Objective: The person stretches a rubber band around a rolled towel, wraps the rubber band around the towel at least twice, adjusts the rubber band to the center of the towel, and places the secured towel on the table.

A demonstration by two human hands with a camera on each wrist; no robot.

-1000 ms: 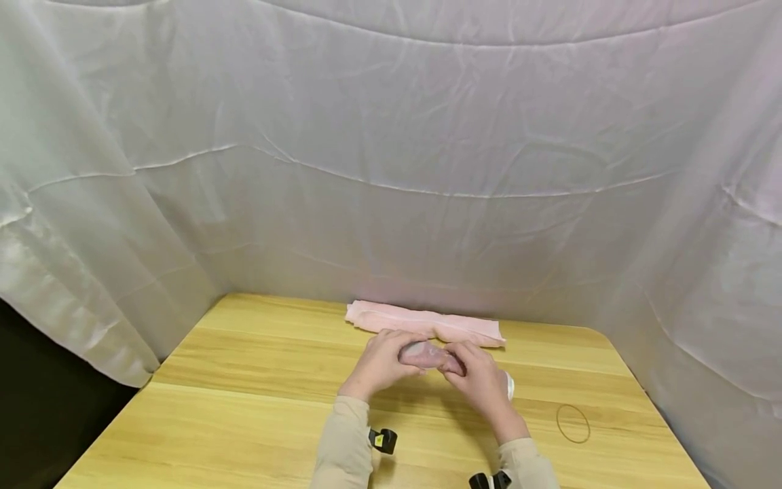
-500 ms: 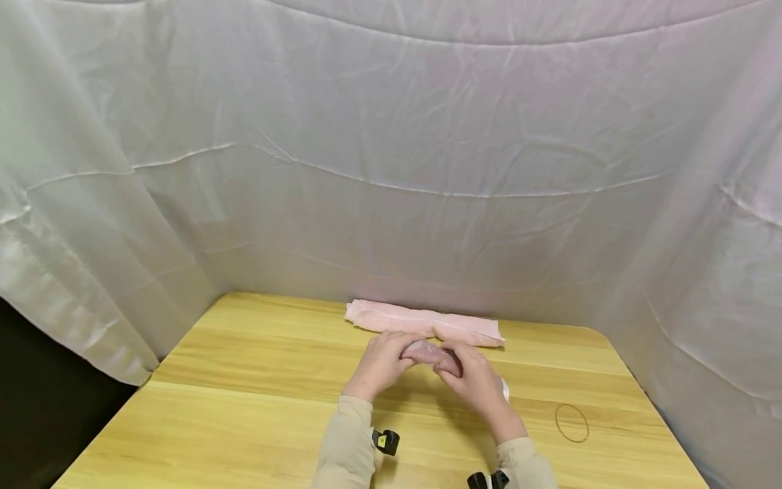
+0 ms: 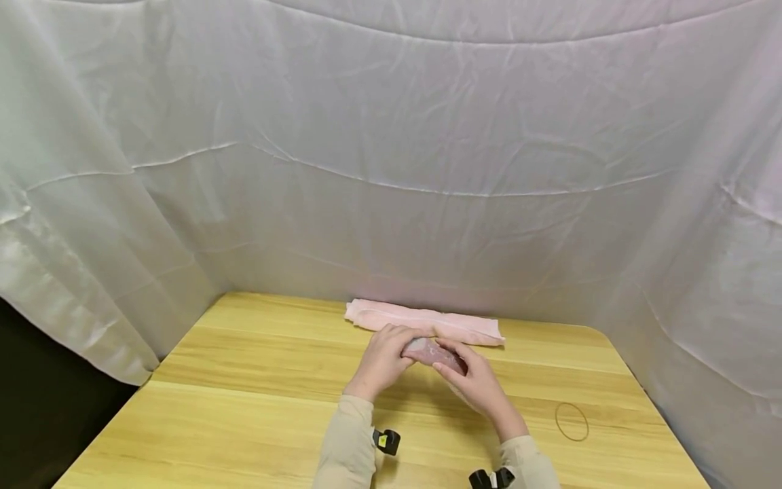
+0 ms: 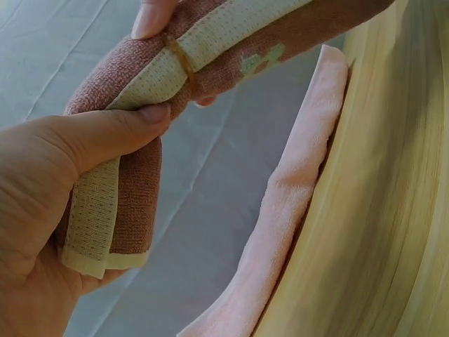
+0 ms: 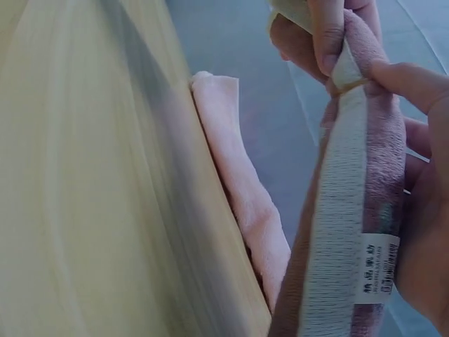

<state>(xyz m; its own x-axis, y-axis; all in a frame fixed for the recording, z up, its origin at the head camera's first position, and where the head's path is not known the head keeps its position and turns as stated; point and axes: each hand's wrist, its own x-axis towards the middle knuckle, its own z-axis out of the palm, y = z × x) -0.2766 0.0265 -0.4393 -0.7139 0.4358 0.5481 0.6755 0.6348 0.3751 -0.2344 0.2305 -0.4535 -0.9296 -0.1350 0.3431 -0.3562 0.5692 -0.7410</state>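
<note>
A rolled dusty-mauve towel [image 3: 430, 353] with a cream woven border is held between both hands above the table. In the left wrist view, my left hand [image 4: 42, 182] grips one end, the thumb lying across the cream border [image 4: 151, 88]. A thin tan rubber band [image 4: 184, 64] circles the roll just past that thumb and squeezes it narrower. My right hand [image 5: 424, 232] holds the longer part from the other side, its thumb close to the rubber band [image 5: 351, 86] and fingers behind the roll. A white label [image 5: 379, 270] shows on the towel below.
A pale pink rolled towel [image 3: 421, 322] lies along the table's back edge by the grey curtain [image 3: 415, 231]. Another rubber band [image 3: 556, 414] lies loose on the wooden table [image 3: 256, 407] at the right. Small black cameras [image 3: 387, 441] sit at both wrists.
The right hand's grip has loosened and shifted, its thumb and forefinger now farther apart on the towel. The towel's white end is now hidden behind that hand. The left hand has barely moved.
</note>
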